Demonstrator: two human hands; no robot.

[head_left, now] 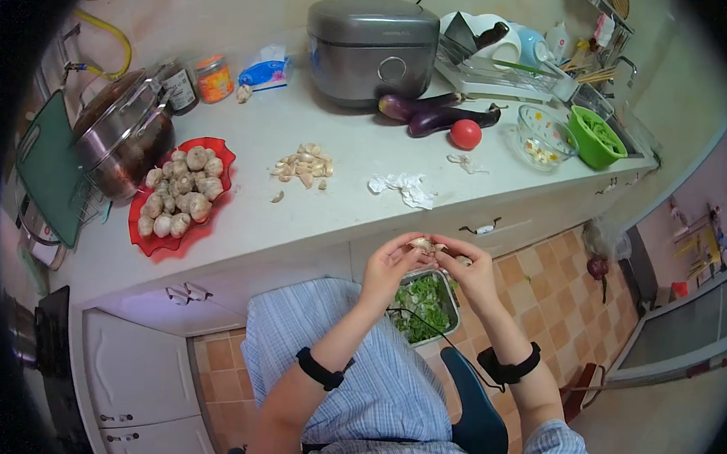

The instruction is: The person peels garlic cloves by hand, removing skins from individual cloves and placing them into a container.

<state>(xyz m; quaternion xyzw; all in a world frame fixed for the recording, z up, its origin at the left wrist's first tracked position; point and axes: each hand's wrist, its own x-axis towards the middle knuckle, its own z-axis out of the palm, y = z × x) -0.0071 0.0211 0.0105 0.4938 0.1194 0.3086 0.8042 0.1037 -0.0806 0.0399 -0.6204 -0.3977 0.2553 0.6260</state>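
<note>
My left hand [390, 265] and my right hand [470, 272] meet in front of the counter's edge, fingers closed around pieces of garlic [425, 246] between them. Below them is a metal tray [455, 314] of chopped greens [422, 304]. On the counter, a pile of loose garlic cloves [305, 165] lies left of a crumpled white tissue [404, 189]. Whole garlic bulbs [183, 183] fill a red scalloped plate [224, 156] farther left.
A grey rice cooker [373, 51] stands at the back beside two eggplants [447, 120] and a tomato [465, 134]. A glass bowl [546, 138] and a green basket [596, 139] are at the right. A steel pot [122, 136] stands left.
</note>
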